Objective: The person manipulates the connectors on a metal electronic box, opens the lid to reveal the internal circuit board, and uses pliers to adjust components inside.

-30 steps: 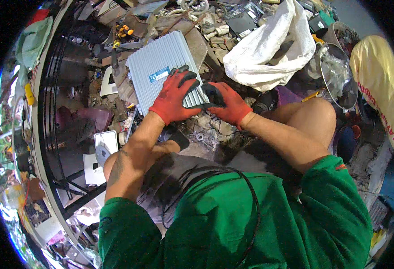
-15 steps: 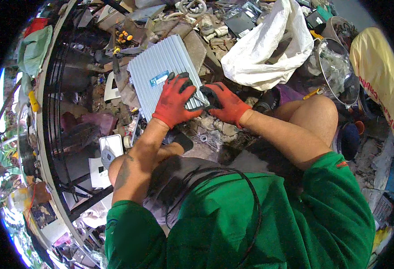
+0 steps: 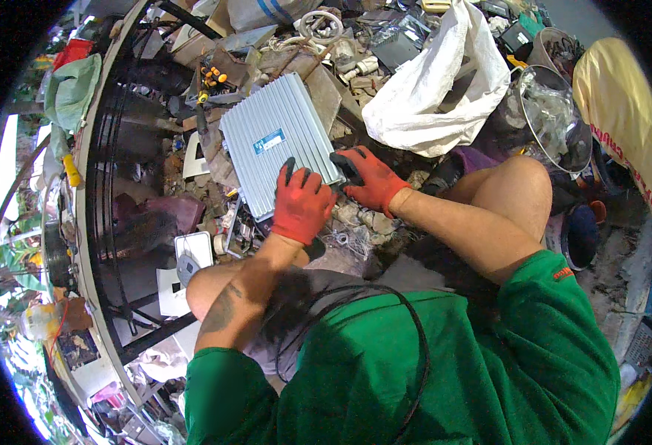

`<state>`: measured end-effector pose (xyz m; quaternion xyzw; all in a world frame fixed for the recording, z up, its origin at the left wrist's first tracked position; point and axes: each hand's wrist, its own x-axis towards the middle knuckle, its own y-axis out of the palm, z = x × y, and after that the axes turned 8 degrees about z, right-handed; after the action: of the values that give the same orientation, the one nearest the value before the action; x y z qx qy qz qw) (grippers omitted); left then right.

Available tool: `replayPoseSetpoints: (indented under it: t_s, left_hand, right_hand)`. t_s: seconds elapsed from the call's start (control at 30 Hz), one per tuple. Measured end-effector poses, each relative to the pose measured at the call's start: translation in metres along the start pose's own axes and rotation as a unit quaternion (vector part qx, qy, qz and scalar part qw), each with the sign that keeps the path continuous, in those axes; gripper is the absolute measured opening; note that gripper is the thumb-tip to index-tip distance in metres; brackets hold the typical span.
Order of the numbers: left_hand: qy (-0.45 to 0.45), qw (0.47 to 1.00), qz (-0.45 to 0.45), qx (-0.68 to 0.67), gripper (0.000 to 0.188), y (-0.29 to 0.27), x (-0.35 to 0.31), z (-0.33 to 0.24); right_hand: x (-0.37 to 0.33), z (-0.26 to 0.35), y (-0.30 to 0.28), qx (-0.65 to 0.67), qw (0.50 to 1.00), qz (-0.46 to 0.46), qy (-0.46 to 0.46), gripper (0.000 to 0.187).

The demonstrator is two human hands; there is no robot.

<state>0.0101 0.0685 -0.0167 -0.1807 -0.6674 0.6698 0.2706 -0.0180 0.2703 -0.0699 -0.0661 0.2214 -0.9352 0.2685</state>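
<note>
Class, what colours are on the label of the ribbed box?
The label is blue and white, clearest in the head view.

Centre of the frame: my left hand (image 3: 304, 204) hides part of the near edge of the ribbed grey case (image 3: 255, 178). Upper edge: a blue-striped sack (image 3: 255, 13), cut off. Lower edge: my green shirt (image 3: 385, 363), cropped. Right: a yellow sack (image 3: 614, 96), running out of frame.

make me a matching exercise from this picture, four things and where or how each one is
1. ribbed box
2. sack
3. left hand
4. right hand

A. at the box's rightmost corner
B. white, with its mouth open
C. grey, with a blue and white label
D. gloved fingers over the box's near edge, left of the other hand

Pairs: 1-C, 2-B, 3-D, 4-A
</note>
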Motion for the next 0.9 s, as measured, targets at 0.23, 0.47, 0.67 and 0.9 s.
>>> replayPoseSetpoints:
  t_s: [0.23,0.47,0.67,0.9]
  left_hand:
    - [-0.15,0.988,-0.024,-0.024,0.041,-0.016,0.0,-0.029]
    - [-0.139,0.99,0.017,0.022,0.033,-0.017,-0.003,-0.023]
    - [-0.187,0.978,0.089,0.006,0.032,-0.027,0.008,-0.03]
    - [-0.205,0.974,0.085,-0.044,0.036,-0.028,0.017,-0.03]
  right_hand:
    - [0.002,-0.002,-0.005,0.025,1.0,0.006,0.014,0.068]
    - [0.001,0.008,-0.006,0.03,0.999,0.025,0.032,0.066]
    - [0.0,0.004,-0.005,0.039,0.998,0.018,0.044,0.066]
    - [-0.002,0.009,-0.008,0.096,0.994,0.027,0.054,0.064]
